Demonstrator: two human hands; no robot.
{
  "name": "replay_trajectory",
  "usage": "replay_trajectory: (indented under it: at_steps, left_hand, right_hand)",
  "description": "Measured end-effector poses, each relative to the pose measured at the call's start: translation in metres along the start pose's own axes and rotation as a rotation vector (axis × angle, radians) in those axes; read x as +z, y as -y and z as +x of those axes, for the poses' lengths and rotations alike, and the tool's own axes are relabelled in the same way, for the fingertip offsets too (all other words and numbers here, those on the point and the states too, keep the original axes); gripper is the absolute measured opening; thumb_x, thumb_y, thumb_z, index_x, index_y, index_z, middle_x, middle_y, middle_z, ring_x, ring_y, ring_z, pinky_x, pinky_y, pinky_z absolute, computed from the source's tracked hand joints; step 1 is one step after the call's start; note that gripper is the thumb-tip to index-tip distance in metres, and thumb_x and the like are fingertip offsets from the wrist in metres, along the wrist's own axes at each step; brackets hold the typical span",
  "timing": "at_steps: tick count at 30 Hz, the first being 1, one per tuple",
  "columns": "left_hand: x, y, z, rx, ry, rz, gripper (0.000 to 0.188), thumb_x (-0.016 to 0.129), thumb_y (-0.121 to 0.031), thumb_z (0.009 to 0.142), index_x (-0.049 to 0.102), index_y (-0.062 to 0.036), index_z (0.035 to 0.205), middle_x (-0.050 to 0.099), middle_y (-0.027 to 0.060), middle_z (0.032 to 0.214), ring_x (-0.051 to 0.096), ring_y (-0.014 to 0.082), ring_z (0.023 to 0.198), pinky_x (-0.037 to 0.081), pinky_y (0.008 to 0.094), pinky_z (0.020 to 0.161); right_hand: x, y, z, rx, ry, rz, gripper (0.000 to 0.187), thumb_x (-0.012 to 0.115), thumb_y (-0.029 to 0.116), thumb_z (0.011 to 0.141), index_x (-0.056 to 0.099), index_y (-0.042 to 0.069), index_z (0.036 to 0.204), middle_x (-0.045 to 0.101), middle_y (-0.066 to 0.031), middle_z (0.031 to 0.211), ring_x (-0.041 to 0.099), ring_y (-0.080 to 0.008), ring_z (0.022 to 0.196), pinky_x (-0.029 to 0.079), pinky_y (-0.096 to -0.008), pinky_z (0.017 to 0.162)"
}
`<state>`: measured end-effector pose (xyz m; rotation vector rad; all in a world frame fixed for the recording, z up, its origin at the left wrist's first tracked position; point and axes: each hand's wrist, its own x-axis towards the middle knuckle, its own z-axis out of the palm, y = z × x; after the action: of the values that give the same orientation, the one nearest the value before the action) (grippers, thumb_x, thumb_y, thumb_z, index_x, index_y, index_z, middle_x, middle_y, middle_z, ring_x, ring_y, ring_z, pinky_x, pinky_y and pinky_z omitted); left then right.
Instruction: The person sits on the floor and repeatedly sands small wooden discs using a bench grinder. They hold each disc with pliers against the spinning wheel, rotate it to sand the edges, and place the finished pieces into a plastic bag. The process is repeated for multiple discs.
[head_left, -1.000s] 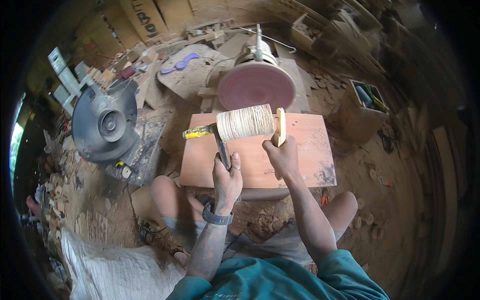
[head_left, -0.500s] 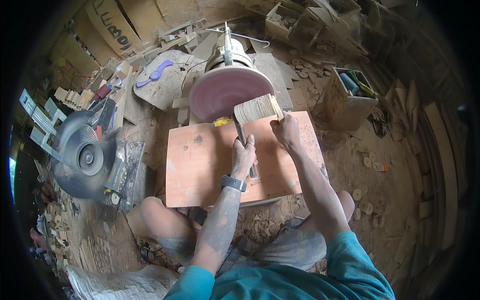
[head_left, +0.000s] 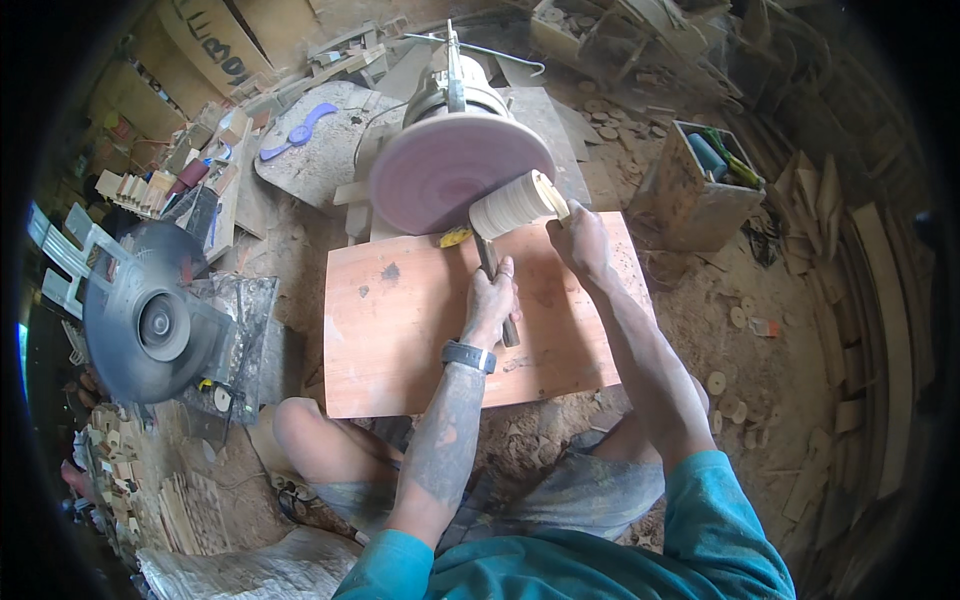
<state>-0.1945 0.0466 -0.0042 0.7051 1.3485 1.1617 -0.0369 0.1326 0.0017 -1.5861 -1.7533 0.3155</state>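
A round pink sanding disc [head_left: 430, 180] stands at the far edge of a wooden board [head_left: 380, 340]. A cylinder of stacked pale wooden discs [head_left: 512, 207] lies close against its lower right face; contact cannot be made out. My right hand [head_left: 580, 243] is closed round the right end of this stack. Below it, my left hand [head_left: 490, 303] grips a dark rod [head_left: 511, 334] whose upper end reaches the stack's left end. Beside that end is a yellow piece [head_left: 455, 237]; whether it joins the rod is unclear.
A motor [head_left: 452, 85] sits behind the disc. On the left stands a grey fan [head_left: 150, 320], its blades blurred. A wooden box [head_left: 690, 205] with a blue roll is at right. Small wooden discs [head_left: 735, 410] and offcuts litter the dusty floor. Long planks [head_left: 885, 350] line the far right.
The stack has tilted a little, its right end higher and its visible end face turned more toward view. My left hand has shifted slightly along with the rod. The whole view has moved slightly.
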Motion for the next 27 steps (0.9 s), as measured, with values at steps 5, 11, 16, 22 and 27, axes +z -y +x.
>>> replay_trajectory:
  at_steps: [5,11,16,22,27]
  left_hand:
    - [-0.0012,0.0001,0.0015,-0.008,0.029,-0.008,0.032,0.059,-0.033,0.100,0.045,-0.0047,0.092,0.046,0.0022,0.064,0.043,0.0105,0.043,0.038,0.0286,0.035]
    - [0.0029,0.0000,0.0027,-0.019,0.022,-0.019,0.030,0.055,-0.031,0.102,0.044,-0.0053,0.089,0.044,0.0000,0.057,0.043,0.0104,0.039,0.039,0.0289,0.035]
    - [0.0029,0.0016,0.0043,-0.005,0.026,0.000,0.030,0.054,-0.030,0.102,0.044,-0.0052,0.087,0.044,0.0001,0.057,0.043,0.0105,0.039,0.038,0.0290,0.035]
    - [0.0022,0.0013,0.0069,-0.012,0.064,0.004,0.030,0.055,-0.030,0.101,0.045,-0.0050,0.089,0.044,0.0003,0.058,0.043,0.0106,0.039,0.039,0.0291,0.035]
    - [0.0079,-0.0010,0.0065,-0.025,0.025,0.002,0.029,0.055,-0.030,0.101,0.045,-0.0055,0.089,0.044,0.0002,0.061,0.041,0.0097,0.041,0.038,0.0286,0.036]
  right_hand:
    - [-0.0004,-0.0002,0.0000,-0.013,-0.019,0.016,0.022,0.067,0.020,0.081,0.060,0.001,0.089,0.066,-0.0257,0.077,0.066,-0.0448,0.076,0.052,-0.0510,0.069]
    - [-0.0029,-0.0031,0.0007,0.008,0.004,0.030,0.022,0.066,0.019,0.081,0.060,-0.001,0.089,0.066,-0.0265,0.078,0.066,-0.0454,0.077,0.052,-0.0518,0.071]
    - [-0.0020,-0.0036,0.0017,0.009,-0.024,0.005,0.019,0.065,0.015,0.079,0.063,0.000,0.090,0.066,-0.0252,0.079,0.066,-0.0432,0.077,0.051,-0.0476,0.068]
    - [-0.0035,-0.0026,0.0025,-0.010,-0.032,0.018,0.019,0.064,0.014,0.079,0.062,-0.002,0.089,0.065,-0.0255,0.076,0.066,-0.0430,0.075,0.051,-0.0476,0.067]
    - [-0.0068,-0.0015,0.0031,-0.008,0.004,0.070,0.018,0.063,0.013,0.079,0.062,-0.002,0.089,0.065,-0.0240,0.073,0.067,-0.0406,0.071,0.051,-0.0459,0.066]
